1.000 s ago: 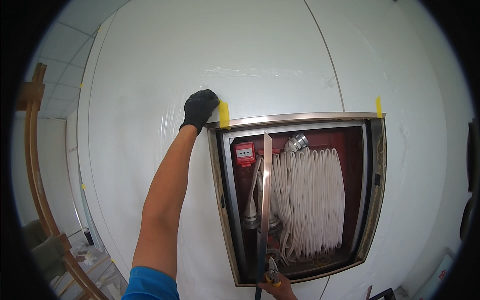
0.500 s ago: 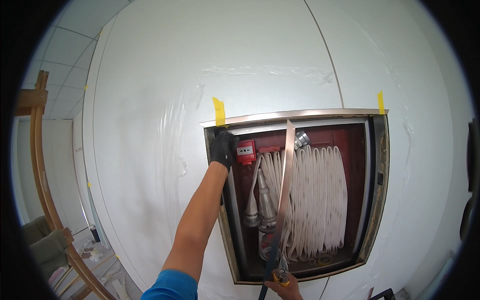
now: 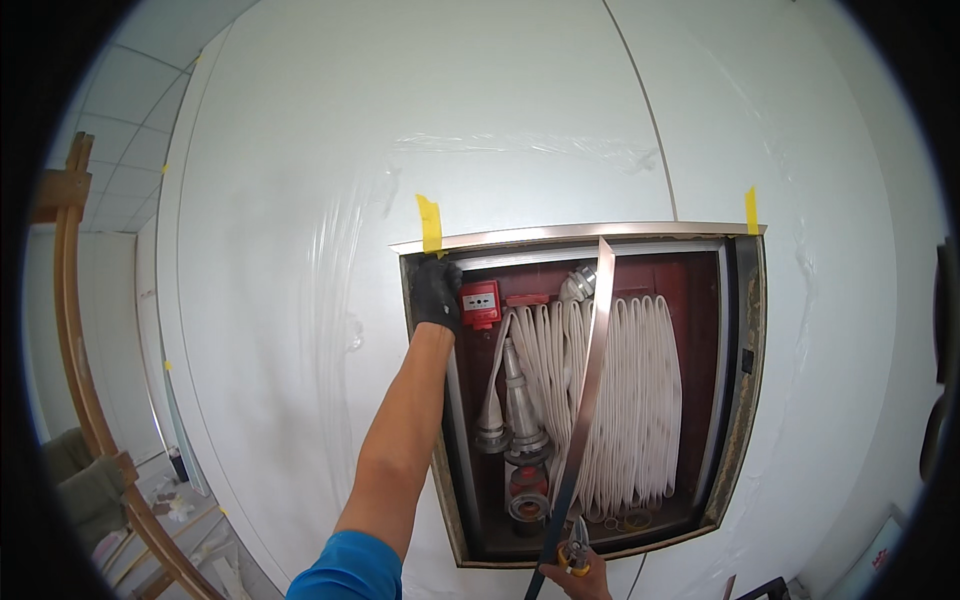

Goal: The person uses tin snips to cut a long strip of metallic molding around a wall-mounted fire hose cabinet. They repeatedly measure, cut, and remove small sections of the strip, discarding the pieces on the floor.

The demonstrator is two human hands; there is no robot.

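My left hand (image 3: 435, 292), in a black glove, is at the upper left inner corner of a wall-recessed fire hose cabinet (image 3: 447, 470). Its fingers look curled against the frame, and their tips are hidden. Low in front of the cabinet, my bare right hand (image 3: 588, 582) grips snips (image 3: 575, 552) with yellow handles, jaws upward. The same hand holds a long coppery metal trim strip (image 3: 590, 385), which slants up across the opening. A similar trim piece (image 3: 580, 236) runs along the cabinet's top edge, with yellow tape (image 3: 429, 224) at its left end and more tape (image 3: 752, 210) at its right.
Inside the cabinet hang a folded white hose (image 3: 640, 410), a nozzle (image 3: 520, 400) and a red call point box (image 3: 481, 304). To the left stands a wooden frame (image 3: 85, 370) with a dark cloth (image 3: 85, 490) on it. Debris (image 3: 178, 507) lies on the floor.
The strip's upper end has shifted right across the hose, and the right hand with the snips has moved slightly right. My left hand stays at the corner. The whole view has shifted a little.
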